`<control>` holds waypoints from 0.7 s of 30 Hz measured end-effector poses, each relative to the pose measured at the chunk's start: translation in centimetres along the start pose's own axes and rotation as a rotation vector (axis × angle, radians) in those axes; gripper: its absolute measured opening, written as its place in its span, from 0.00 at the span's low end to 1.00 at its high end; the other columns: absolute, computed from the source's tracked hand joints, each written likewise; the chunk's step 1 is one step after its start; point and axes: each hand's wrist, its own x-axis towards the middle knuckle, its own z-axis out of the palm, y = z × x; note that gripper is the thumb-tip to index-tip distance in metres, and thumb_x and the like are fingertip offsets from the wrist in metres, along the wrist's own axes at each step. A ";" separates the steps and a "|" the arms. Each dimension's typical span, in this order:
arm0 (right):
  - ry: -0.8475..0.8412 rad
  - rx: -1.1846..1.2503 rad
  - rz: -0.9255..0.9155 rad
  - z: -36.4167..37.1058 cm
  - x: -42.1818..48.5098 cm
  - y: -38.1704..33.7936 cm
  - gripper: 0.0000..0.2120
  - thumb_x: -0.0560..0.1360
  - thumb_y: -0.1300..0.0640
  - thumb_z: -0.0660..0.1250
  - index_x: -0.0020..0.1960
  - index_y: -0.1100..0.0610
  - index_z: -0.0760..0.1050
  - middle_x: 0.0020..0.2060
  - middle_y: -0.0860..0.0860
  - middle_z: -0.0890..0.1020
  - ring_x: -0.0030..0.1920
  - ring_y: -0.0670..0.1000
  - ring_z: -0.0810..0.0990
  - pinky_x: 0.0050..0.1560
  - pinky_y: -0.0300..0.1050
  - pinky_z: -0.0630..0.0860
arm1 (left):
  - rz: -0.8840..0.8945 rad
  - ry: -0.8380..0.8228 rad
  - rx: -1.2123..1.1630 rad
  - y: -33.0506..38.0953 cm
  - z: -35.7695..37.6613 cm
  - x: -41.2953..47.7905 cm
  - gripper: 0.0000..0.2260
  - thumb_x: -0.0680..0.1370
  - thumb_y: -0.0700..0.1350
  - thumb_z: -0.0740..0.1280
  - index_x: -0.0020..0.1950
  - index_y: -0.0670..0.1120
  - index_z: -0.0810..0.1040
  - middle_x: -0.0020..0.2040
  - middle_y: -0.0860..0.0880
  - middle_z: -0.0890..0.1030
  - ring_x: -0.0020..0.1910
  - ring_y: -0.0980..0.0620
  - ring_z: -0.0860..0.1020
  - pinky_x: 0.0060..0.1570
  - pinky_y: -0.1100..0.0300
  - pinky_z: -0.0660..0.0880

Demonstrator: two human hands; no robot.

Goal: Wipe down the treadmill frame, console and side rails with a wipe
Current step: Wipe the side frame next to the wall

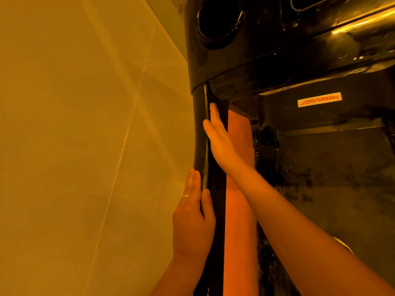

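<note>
Glossy black treadmill frame (219, 199) beside pale tiles (85, 124).

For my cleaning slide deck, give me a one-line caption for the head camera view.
Left hand and right hand rest flat on the treadmill's black upright beneath the console, beside a wall.

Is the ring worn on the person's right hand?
No, the ring sits on a finger of the left hand, which rests low on the treadmill upright.
</note>
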 end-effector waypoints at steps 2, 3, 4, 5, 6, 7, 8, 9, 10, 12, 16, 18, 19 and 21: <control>0.018 0.007 0.006 0.0 0.3 -0.1 0.33 0.80 0.46 0.51 0.81 0.52 0.45 0.81 0.47 0.48 0.80 0.44 0.46 0.80 0.52 0.47 | 0.003 0.000 0.009 0.0 0.0 0.0 0.25 0.81 0.59 0.52 0.77 0.55 0.61 0.77 0.53 0.67 0.72 0.57 0.70 0.63 0.78 0.65; 0.015 0.015 0.011 0.1 -0.2 0.1 0.33 0.79 0.45 0.51 0.81 0.50 0.46 0.81 0.46 0.49 0.80 0.43 0.46 0.80 0.52 0.47 | 0.005 0.002 0.014 -0.1 0.0 0.0 0.25 0.82 0.59 0.52 0.78 0.54 0.62 0.77 0.53 0.67 0.73 0.57 0.69 0.64 0.77 0.64; 0.007 0.025 0.013 0.2 -1.0 0.5 0.33 0.79 0.44 0.51 0.81 0.49 0.46 0.81 0.45 0.49 0.79 0.42 0.46 0.80 0.51 0.47 | 0.008 0.005 0.019 -0.1 0.0 0.0 0.25 0.82 0.59 0.52 0.78 0.54 0.62 0.77 0.53 0.67 0.73 0.58 0.68 0.64 0.78 0.63; -0.003 0.026 0.012 0.4 -2.0 0.8 0.32 0.80 0.44 0.50 0.81 0.48 0.45 0.81 0.43 0.49 0.79 0.41 0.46 0.80 0.51 0.47 | 0.009 0.008 0.023 0.0 0.1 0.0 0.24 0.82 0.59 0.52 0.77 0.54 0.61 0.77 0.53 0.66 0.73 0.60 0.66 0.64 0.80 0.61; -0.014 0.025 0.007 0.5 -2.9 1.1 0.32 0.80 0.44 0.50 0.81 0.47 0.45 0.81 0.43 0.48 0.79 0.41 0.46 0.80 0.50 0.47 | 0.009 0.010 0.026 0.0 0.0 0.0 0.24 0.82 0.59 0.52 0.77 0.55 0.60 0.77 0.53 0.66 0.73 0.63 0.65 0.63 0.81 0.60; -0.022 0.023 0.004 0.5 -3.3 1.4 0.31 0.80 0.44 0.50 0.81 0.47 0.45 0.81 0.43 0.48 0.79 0.40 0.46 0.80 0.49 0.46 | 0.007 0.011 0.026 0.0 0.0 0.1 0.23 0.82 0.59 0.52 0.77 0.56 0.60 0.77 0.53 0.66 0.72 0.65 0.64 0.63 0.81 0.60; -0.027 0.024 0.006 0.4 -3.1 1.5 0.31 0.81 0.44 0.50 0.81 0.48 0.45 0.81 0.43 0.48 0.79 0.41 0.46 0.80 0.49 0.46 | 0.005 0.012 0.021 0.1 0.0 0.1 0.23 0.82 0.59 0.52 0.76 0.56 0.60 0.77 0.53 0.66 0.72 0.65 0.63 0.63 0.81 0.60; -0.019 0.022 0.011 0.2 -2.5 1.3 0.30 0.82 0.45 0.49 0.81 0.49 0.45 0.81 0.44 0.48 0.79 0.42 0.46 0.80 0.49 0.46 | 0.005 0.011 0.015 0.1 0.0 0.1 0.23 0.82 0.59 0.52 0.76 0.56 0.60 0.77 0.53 0.66 0.73 0.64 0.64 0.64 0.80 0.60; -0.010 0.021 0.016 0.0 -1.5 0.9 0.28 0.84 0.47 0.49 0.81 0.51 0.45 0.81 0.46 0.49 0.80 0.43 0.46 0.80 0.50 0.46 | 0.008 0.012 0.008 0.0 0.0 0.0 0.22 0.82 0.58 0.53 0.76 0.56 0.60 0.77 0.53 0.67 0.73 0.61 0.66 0.65 0.78 0.62; 0.016 0.027 0.032 -0.2 0.8 -0.2 0.28 0.84 0.48 0.50 0.81 0.53 0.47 0.81 0.48 0.50 0.80 0.46 0.48 0.80 0.52 0.47 | 0.010 0.013 -0.008 0.0 0.0 0.0 0.21 0.83 0.55 0.55 0.76 0.56 0.59 0.77 0.52 0.68 0.73 0.55 0.70 0.67 0.68 0.70; 0.073 0.055 0.040 0.1 1.9 -0.7 0.34 0.78 0.41 0.51 0.81 0.50 0.50 0.80 0.47 0.54 0.79 0.45 0.51 0.80 0.51 0.50 | 0.012 0.014 -0.008 0.1 0.0 -0.1 0.22 0.82 0.58 0.53 0.76 0.57 0.58 0.77 0.52 0.68 0.69 0.50 0.76 0.61 0.52 0.77; 0.055 0.049 0.009 0.3 0.3 0.5 0.34 0.78 0.41 0.50 0.81 0.50 0.49 0.81 0.45 0.52 0.79 0.43 0.49 0.80 0.51 0.48 | 0.012 0.011 -0.005 0.2 -0.1 -0.1 0.23 0.82 0.60 0.51 0.76 0.58 0.58 0.77 0.53 0.67 0.70 0.52 0.74 0.63 0.54 0.77; 0.042 0.040 -0.007 0.3 -0.3 1.1 0.33 0.79 0.42 0.49 0.81 0.50 0.48 0.81 0.45 0.51 0.79 0.43 0.48 0.80 0.50 0.47 | 0.014 0.012 0.000 0.2 -0.1 -0.1 0.23 0.81 0.60 0.51 0.76 0.58 0.58 0.77 0.53 0.67 0.71 0.54 0.72 0.64 0.55 0.76; 0.024 -0.007 -0.020 0.1 -0.1 2.1 0.32 0.79 0.43 0.47 0.81 0.51 0.47 0.81 0.46 0.50 0.79 0.42 0.47 0.80 0.49 0.46 | 0.017 0.018 0.007 0.3 -0.2 0.0 0.23 0.81 0.59 0.51 0.76 0.58 0.58 0.77 0.54 0.66 0.72 0.57 0.70 0.66 0.59 0.74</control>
